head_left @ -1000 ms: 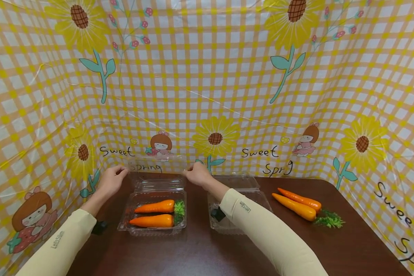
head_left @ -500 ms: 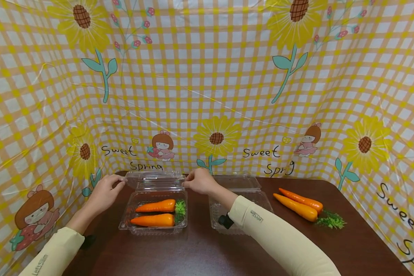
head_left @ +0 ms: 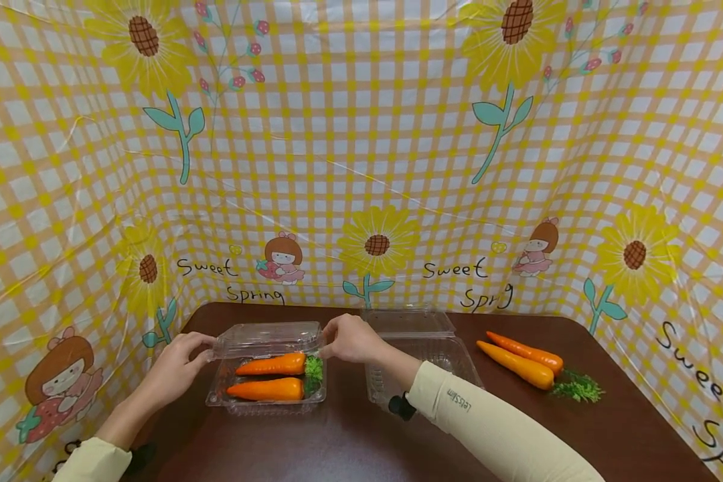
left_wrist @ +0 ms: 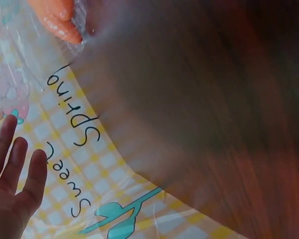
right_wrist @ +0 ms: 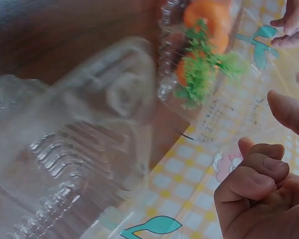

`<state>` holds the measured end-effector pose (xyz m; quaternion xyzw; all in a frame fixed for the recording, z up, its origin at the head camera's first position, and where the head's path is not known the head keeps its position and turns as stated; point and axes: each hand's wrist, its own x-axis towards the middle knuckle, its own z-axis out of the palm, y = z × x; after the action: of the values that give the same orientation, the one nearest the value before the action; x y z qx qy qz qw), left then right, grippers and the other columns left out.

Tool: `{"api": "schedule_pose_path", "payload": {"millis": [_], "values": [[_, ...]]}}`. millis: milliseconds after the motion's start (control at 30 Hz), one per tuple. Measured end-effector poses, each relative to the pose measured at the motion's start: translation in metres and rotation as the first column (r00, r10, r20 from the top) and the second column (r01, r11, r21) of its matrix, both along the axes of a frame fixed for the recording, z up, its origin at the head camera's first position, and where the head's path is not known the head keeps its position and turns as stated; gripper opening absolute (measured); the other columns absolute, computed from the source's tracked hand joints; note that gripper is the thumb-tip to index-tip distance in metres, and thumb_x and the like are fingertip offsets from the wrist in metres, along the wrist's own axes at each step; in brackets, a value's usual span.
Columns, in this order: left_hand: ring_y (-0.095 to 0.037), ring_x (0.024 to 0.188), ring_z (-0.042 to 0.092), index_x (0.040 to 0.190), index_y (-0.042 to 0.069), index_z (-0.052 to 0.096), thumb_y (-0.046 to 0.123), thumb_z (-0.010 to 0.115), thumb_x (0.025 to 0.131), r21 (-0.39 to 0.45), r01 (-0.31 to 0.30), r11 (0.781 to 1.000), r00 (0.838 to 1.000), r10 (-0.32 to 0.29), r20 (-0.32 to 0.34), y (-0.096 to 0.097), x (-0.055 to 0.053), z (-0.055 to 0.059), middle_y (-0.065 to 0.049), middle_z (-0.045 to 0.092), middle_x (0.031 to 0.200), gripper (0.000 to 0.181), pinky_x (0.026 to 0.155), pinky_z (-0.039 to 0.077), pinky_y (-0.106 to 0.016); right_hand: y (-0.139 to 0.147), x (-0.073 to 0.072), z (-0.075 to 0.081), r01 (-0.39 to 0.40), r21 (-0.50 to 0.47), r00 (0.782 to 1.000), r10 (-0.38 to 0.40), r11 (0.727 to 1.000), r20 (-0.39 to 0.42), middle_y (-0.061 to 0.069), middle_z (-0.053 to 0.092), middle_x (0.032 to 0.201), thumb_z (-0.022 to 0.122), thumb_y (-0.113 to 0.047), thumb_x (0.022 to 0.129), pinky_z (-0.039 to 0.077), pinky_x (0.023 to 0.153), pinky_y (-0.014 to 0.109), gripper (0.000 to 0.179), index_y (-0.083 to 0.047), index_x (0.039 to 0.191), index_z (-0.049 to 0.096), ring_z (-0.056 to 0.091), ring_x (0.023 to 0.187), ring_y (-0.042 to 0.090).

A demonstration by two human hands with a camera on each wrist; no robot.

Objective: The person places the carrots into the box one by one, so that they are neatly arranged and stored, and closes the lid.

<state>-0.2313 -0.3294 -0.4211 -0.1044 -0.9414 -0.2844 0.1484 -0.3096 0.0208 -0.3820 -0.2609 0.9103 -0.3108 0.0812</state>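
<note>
Two orange carrots [head_left: 268, 389] with green tops lie side by side in a clear plastic clamshell box [head_left: 264, 404] at left. Its hinged lid [head_left: 270, 337] is tilted partway over them. At the lid's left front corner, my left hand [head_left: 177, 367] pinches the edge between fingers and thumb. My right hand [head_left: 352, 341] grips the opposite corner, near the green tops. The left wrist view has the left hand [left_wrist: 15, 184] at its edge, without the thumb. Curled fingers of the right hand [right_wrist: 264, 189] show in the right wrist view.
A second clear clamshell box [head_left: 378, 385] stands to the right with its lid [head_left: 406, 323] raised, partly behind the right forearm. Two more carrots [head_left: 518, 365] lie on the brown table [head_left: 247, 448] farther right. A checked cloth [head_left: 325, 134] hangs behind and at both sides.
The left box's lid has swung from upright forward and down over the carrots. Both hands have come down and nearer with it. Carrots and boxes stay in place.
</note>
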Motion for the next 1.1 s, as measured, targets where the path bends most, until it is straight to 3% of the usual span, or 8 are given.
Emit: {"api": "schedule_pose_path", "payload": {"millis": [167,300,533,733,833,967,1033,1100], "values": [[-0.03,0.112,0.056,0.121,0.006,0.069,0.006,0.056,0.102,0.013,-0.005,1.0,1.0,0.004,0.023,0.002,0.008,-0.007,-0.009,0.067,0.117,0.023,0.085,0.052,-0.046,0.001,0.01,-0.011,-0.011,0.062,0.999,0.014,0.998,-0.053,0.01,0.072,0.107,0.084,-0.028,0.082,0.051,0.06,0.033,0.045,-0.009,0.121,0.071,0.062,0.064,0.015],[-0.026,0.11,0.058,0.123,0.006,0.069,0.009,0.052,0.104,0.048,-0.014,0.999,0.998,0.011,0.055,0.003,0.015,-0.013,-0.007,0.068,0.117,0.025,0.084,0.052,-0.041,0.002,0.017,-0.018,-0.009,0.115,0.996,0.019,0.993,-0.085,0.01,0.072,0.109,0.084,-0.03,0.082,0.05,0.06,0.032,0.049,-0.012,0.124,0.069,0.06,0.063,0.013],[-0.041,0.127,0.051,0.129,0.007,0.066,0.023,0.058,0.103,0.076,0.002,0.997,0.987,-0.014,0.16,0.007,0.02,-0.018,-0.012,0.064,0.131,0.031,0.096,0.046,-0.059,0.003,0.026,-0.026,0.024,0.191,0.994,-0.004,0.981,-0.106,0.008,0.073,0.104,0.085,-0.032,0.081,0.047,0.053,0.031,0.055,-0.016,0.129,0.065,0.057,0.058,0.013],[-0.045,0.129,0.051,0.132,0.004,0.062,0.024,0.062,0.101,0.08,-0.002,0.997,0.973,-0.016,0.232,0.011,0.02,-0.016,-0.017,0.061,0.134,0.038,0.097,0.046,-0.061,0.004,0.028,-0.026,0.033,0.209,0.994,-0.01,0.977,-0.111,0.007,0.073,0.104,0.084,-0.03,0.083,0.041,0.048,0.029,0.058,-0.017,0.135,0.062,0.053,0.051,0.012],[-0.047,0.131,0.049,0.137,0.003,0.058,0.023,0.061,0.1,0.096,-0.018,0.995,0.962,-0.008,0.271,0.011,0.021,-0.016,-0.02,0.058,0.137,0.042,0.096,0.046,-0.06,0.006,0.029,-0.027,0.011,0.196,0.997,0.004,0.981,-0.079,0.005,0.071,0.084,0.08,-0.024,0.085,0.033,0.044,0.027,0.06,-0.016,0.14,0.06,0.041,0.043,0.011],[-0.042,0.121,0.057,0.142,0.0,0.051,0.024,0.063,0.098,0.108,-0.064,0.992,0.937,0.023,0.348,0.011,0.024,-0.016,-0.022,0.058,0.136,0.051,0.088,0.051,-0.053,0.008,0.031,-0.031,-0.021,0.136,0.999,0.026,0.99,-0.032,0.0,0.052,0.054,0.071,-0.019,0.089,0.024,0.042,0.026,0.056,-0.014,0.144,0.057,0.026,0.038,0.01],[-0.036,0.113,0.061,0.139,-0.001,0.054,0.026,0.062,0.098,0.117,-0.091,0.989,0.917,0.037,0.396,0.011,0.024,-0.016,-0.02,0.062,0.132,0.05,0.083,0.051,-0.048,0.009,0.032,-0.032,-0.022,0.106,0.999,0.026,0.994,-0.032,0.001,0.056,0.058,0.07,-0.022,0.092,0.025,0.043,0.026,0.054,-0.012,0.143,0.057,0.028,0.038,0.011],[-0.033,0.108,0.063,0.132,-0.002,0.061,0.028,0.062,0.098,0.131,-0.096,0.987,0.901,0.03,0.433,0.01,0.023,-0.015,-0.018,0.066,0.125,0.046,0.081,0.052,-0.048,0.01,0.033,-0.032,-0.019,0.085,0.999,0.022,0.996,-0.035,0.006,0.067,0.07,0.071,-0.028,0.092,0.035,0.046,0.028,0.055,-0.009,0.142,0.058,0.04,0.043,0.013]]}}
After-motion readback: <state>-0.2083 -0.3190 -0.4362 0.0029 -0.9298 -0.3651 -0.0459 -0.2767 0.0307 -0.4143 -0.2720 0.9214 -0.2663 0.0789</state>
